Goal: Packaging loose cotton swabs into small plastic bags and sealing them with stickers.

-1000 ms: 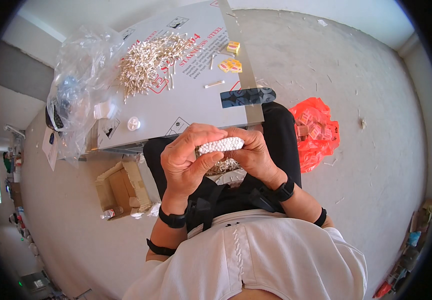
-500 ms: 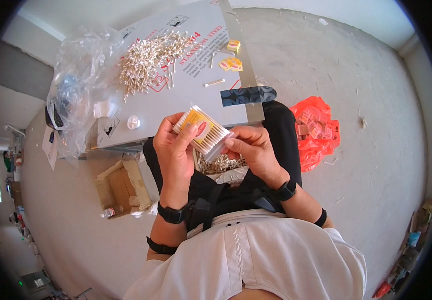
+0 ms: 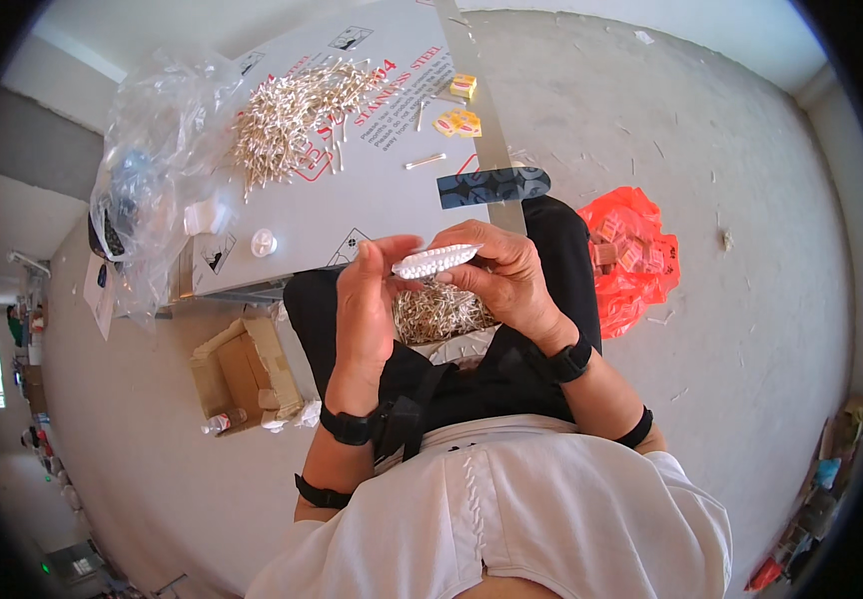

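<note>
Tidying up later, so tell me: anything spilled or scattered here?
Yes. Cotton swabs lie in a loose heap on the grey board, with a few strays beside it. Small debris dots the floor near the red bag.

Bundle of cotton swabs (image 3: 434, 262) held between left hand (image 3: 370, 299) and right hand (image 3: 507, 280): white fluffy matt tips; same matt swabs in the loose pile (image 3: 287, 112) far left on the board (image 3: 372, 190), which looks like smooth printed cardboard with a slight sheen. Clear bag (image 3: 157, 180) at left is thin glossy crinkled plastic, red bag (image 3: 636, 255) at right is glossy plastic too. Box (image 3: 242, 369) near left is plain brown matt cardboard; floor (image 3: 751, 200) is rough matt concrete.
</note>
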The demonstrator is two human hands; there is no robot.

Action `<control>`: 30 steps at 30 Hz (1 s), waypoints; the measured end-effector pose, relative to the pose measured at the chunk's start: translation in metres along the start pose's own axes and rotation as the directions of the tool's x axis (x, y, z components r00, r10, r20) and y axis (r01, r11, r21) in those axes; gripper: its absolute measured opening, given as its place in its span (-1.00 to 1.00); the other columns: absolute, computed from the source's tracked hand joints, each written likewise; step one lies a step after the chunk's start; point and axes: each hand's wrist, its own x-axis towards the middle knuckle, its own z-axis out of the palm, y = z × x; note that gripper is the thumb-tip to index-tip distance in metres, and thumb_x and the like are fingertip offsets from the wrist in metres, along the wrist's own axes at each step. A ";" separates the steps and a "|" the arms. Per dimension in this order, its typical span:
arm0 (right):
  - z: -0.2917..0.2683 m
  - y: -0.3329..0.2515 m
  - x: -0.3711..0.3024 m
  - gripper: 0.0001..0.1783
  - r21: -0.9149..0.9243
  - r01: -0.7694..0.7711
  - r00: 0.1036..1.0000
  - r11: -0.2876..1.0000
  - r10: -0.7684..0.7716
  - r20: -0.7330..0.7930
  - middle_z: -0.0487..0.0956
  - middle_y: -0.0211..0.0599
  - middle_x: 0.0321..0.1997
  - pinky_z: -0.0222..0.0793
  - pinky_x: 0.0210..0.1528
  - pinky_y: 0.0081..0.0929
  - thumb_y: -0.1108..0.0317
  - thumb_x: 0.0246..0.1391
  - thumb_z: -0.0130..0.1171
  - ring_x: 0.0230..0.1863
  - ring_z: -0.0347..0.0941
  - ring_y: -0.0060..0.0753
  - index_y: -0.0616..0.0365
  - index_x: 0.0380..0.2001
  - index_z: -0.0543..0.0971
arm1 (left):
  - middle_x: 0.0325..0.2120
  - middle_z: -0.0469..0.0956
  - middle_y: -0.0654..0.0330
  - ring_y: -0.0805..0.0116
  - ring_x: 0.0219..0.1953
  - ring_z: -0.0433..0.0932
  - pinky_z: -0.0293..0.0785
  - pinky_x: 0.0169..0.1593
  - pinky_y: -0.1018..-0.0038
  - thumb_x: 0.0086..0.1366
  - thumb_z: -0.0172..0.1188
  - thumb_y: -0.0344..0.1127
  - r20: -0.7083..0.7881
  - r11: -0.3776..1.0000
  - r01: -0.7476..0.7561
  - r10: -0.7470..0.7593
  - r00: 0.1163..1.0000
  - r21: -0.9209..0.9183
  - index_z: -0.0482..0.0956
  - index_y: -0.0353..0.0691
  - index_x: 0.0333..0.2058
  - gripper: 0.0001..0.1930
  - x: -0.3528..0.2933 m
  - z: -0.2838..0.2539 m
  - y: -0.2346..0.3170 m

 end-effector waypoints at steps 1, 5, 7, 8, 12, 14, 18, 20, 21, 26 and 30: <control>0.000 0.000 -0.001 -0.74 0.011 -0.028 1.000 1.000 0.029 -0.005 0.59 -0.33 -0.17 0.39 -0.03 -0.60 0.61 0.01 0.28 -0.10 0.48 -0.55 0.26 -0.17 0.62 | -0.19 0.58 0.03 0.32 -0.17 0.56 0.47 -0.07 0.43 0.45 -0.12 0.08 -0.029 0.991 -0.132 0.133 0.991 0.037 0.50 -0.42 -0.10 -0.44 0.000 0.002 0.002; -0.001 0.002 -0.005 -0.78 0.020 -0.074 0.997 0.997 0.074 -0.021 0.58 -0.38 -0.17 0.39 -0.13 -0.67 0.61 0.04 0.26 -0.18 0.45 -0.69 0.29 -0.19 0.62 | -0.18 0.58 0.06 0.35 -0.12 0.52 0.39 0.02 0.41 0.40 0.05 -0.15 0.063 0.934 -0.342 0.337 0.940 0.106 0.54 -0.42 -0.14 -0.63 -0.003 0.005 0.017; 0.002 -0.002 -0.005 -0.80 0.044 -0.113 0.993 0.993 0.114 -0.013 0.57 -0.42 -0.24 0.39 -0.18 -0.68 0.57 0.07 0.26 -0.22 0.43 -0.72 0.29 -0.19 0.61 | -0.19 0.58 0.07 0.38 -0.12 0.51 0.39 0.01 0.43 0.36 0.12 -0.25 0.110 0.899 -0.401 0.387 0.915 0.174 0.55 -0.42 -0.16 -0.71 -0.004 0.007 0.022; 0.004 -0.004 -0.005 -0.82 0.066 -0.153 0.988 0.986 0.154 -0.005 0.56 -0.47 -0.30 0.39 -0.24 -0.69 0.53 0.09 0.26 -0.27 0.40 -0.75 0.28 -0.20 0.61 | -0.20 0.58 0.09 0.42 -0.14 0.50 0.40 -0.02 0.47 0.30 0.18 -0.34 0.131 0.878 -0.431 0.411 0.902 0.208 0.55 -0.41 -0.18 -0.77 -0.004 0.008 0.024; 0.003 -0.004 -0.007 -0.85 0.060 -0.244 0.970 0.968 0.244 0.013 0.54 -0.54 -0.38 0.35 -0.35 -0.74 0.53 0.12 0.24 -0.36 0.37 -0.82 0.27 -0.22 0.62 | -0.25 0.57 0.16 0.54 -0.23 0.49 0.43 -0.14 0.60 0.19 0.27 -0.50 0.074 0.887 -0.400 0.394 0.916 0.230 0.57 -0.40 -0.26 -0.85 -0.006 0.011 0.021; 0.005 -0.005 -0.007 -0.86 0.025 -0.299 0.954 0.954 0.299 0.005 0.53 -0.58 -0.42 0.31 -0.42 -0.76 0.52 0.12 0.24 -0.41 0.34 -0.86 0.25 -0.23 0.62 | -0.28 0.58 0.18 0.55 -0.26 0.50 0.43 -0.17 0.63 0.20 0.27 -0.50 0.057 0.878 -0.405 0.404 0.913 0.257 0.57 -0.40 -0.28 -0.87 -0.006 0.011 0.020; 0.005 -0.007 -0.007 -0.84 -0.008 -0.357 0.934 0.934 0.357 0.023 0.53 -0.56 -0.43 0.32 -0.42 -0.72 0.53 0.08 0.28 -0.42 0.34 -0.82 0.25 -0.23 0.62 | -0.34 0.59 0.20 0.57 -0.34 0.51 0.44 -0.19 0.64 0.21 0.24 -0.54 0.045 0.913 -0.317 0.316 0.948 0.257 0.58 -0.38 -0.32 -0.94 -0.003 0.020 0.024; 0.010 0.000 -0.008 -0.80 -0.146 -0.173 0.985 0.974 0.169 -0.035 0.57 -0.47 -0.41 0.36 -0.37 -0.62 0.49 0.02 0.34 -0.41 0.37 -0.73 0.25 -0.24 0.62 | -0.35 0.59 0.20 0.56 -0.33 0.51 0.44 -0.17 0.63 0.22 0.24 -0.54 0.026 0.942 -0.251 0.252 0.967 0.223 0.58 -0.38 -0.33 -0.95 0.000 0.025 0.019; 0.010 -0.001 -0.008 -0.80 -0.145 -0.173 0.985 0.974 0.170 -0.032 0.57 -0.47 -0.41 0.36 -0.37 -0.62 0.49 0.02 0.34 -0.41 0.37 -0.73 0.25 -0.24 0.62 | -0.35 0.60 0.19 0.55 -0.32 0.51 0.45 -0.16 0.62 0.22 0.24 -0.54 0.007 0.964 -0.189 0.191 0.982 0.187 0.58 -0.38 -0.34 -0.96 0.000 0.026 0.017; 0.007 0.008 -0.011 -0.70 -0.483 -0.121 0.988 0.867 0.057 -0.146 0.62 -0.30 -0.29 0.40 -0.22 -0.46 0.40 -0.03 0.39 -0.25 0.47 -0.56 0.25 -0.21 0.61 | -0.38 0.59 0.21 0.55 -0.34 0.50 0.45 -0.16 0.60 0.22 0.25 -0.52 -0.096 0.972 -0.235 0.235 0.967 0.007 0.57 -0.37 -0.39 -0.95 0.006 0.018 -0.002; 0.005 0.023 -0.014 -0.70 -0.290 -0.137 0.988 0.947 0.109 -0.108 0.62 -0.34 -0.33 0.44 -0.30 -0.52 0.40 0.03 0.34 -0.31 0.50 -0.60 0.27 -0.16 0.59 | -0.42 0.58 0.24 0.57 -0.38 0.49 0.44 -0.19 0.60 0.21 0.26 -0.52 -0.146 0.959 -0.281 0.273 0.951 -0.033 0.56 -0.38 -0.40 -0.95 0.008 0.019 -0.007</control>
